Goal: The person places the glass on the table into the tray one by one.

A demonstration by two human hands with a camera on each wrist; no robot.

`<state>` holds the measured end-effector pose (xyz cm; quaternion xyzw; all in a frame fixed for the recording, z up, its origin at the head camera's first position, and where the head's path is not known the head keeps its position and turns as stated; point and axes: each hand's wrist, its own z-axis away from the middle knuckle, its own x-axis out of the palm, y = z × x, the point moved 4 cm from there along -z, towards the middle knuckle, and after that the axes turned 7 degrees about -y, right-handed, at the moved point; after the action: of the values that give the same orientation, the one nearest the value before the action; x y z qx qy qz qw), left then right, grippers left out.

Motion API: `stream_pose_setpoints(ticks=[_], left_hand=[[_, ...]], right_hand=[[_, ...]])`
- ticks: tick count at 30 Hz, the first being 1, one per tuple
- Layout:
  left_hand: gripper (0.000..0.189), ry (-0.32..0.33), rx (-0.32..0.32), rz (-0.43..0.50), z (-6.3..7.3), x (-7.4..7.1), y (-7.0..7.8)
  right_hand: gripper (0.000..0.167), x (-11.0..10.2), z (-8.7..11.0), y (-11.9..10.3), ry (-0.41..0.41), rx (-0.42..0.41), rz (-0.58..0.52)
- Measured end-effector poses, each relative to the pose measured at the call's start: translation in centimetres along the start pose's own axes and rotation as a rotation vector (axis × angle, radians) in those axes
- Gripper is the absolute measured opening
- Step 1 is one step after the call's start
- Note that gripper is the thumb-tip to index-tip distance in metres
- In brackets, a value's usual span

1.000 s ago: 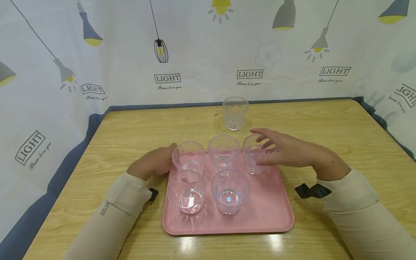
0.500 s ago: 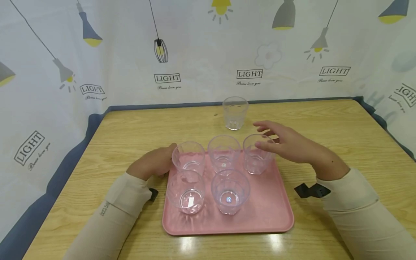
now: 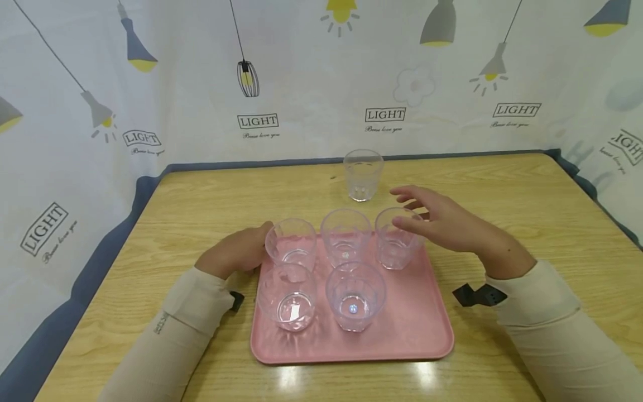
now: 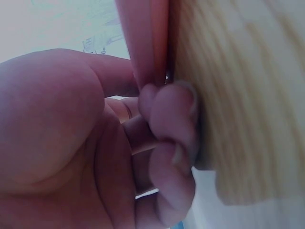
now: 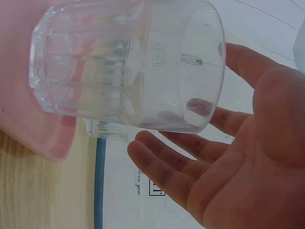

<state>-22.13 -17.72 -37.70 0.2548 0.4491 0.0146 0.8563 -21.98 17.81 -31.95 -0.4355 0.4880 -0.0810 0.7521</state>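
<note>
My left hand (image 3: 241,249) grips the left edge of a pink tray (image 3: 414,338). In the left wrist view its fingers curl beneath the tray's rim (image 4: 143,43). Several clear plastic cups stand upright on the tray. At the back right is one cup (image 3: 393,251), with my right hand (image 3: 449,224) beside its rim. The right wrist view has this cup (image 5: 109,71) next to the spread, loosely bent fingers of the right hand (image 5: 238,157). Thumb and fingers are on either side of the rim; whether they touch it I cannot tell.
One more clear cup (image 3: 363,178) stands on the wooden table (image 3: 211,195) behind the tray. Other cups on the tray are at back left (image 3: 293,254), back middle (image 3: 346,245), front left (image 3: 293,307) and front middle (image 3: 354,301). A patterned curtain (image 3: 311,67) hangs behind.
My right hand has risen slightly and moved back from around the back right cup to its rim, then stayed nearly still. The left hand, tray and cups have not moved.
</note>
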Motion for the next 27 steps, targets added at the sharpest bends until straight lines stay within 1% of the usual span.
stream_pose_setpoints(ticks=[8, 19, 24, 27], left_hand=[[0.023, -0.002, 0.009, 0.0, -0.03, -0.05, -0.13], [0.022, 0.006, -0.003, -0.006, -0.06, -0.06, -0.38], [0.021, 0.012, 0.004, -0.019, -0.05, -0.05, -0.36], [0.021, 0.014, 0.01, -0.012, -0.16, 0.07, -0.38]], right_hand=[[0.063, -0.07, -0.02, -0.26, 0.009, -0.003, -0.001], [0.061, 0.01, -0.17, -0.16, 0.022, -0.008, -0.002], [0.061, -0.18, -0.2, -0.14, 0.04, -0.019, -0.002], [0.06, -0.36, -0.17, 0.04, 0.062, -0.008, -0.002]])
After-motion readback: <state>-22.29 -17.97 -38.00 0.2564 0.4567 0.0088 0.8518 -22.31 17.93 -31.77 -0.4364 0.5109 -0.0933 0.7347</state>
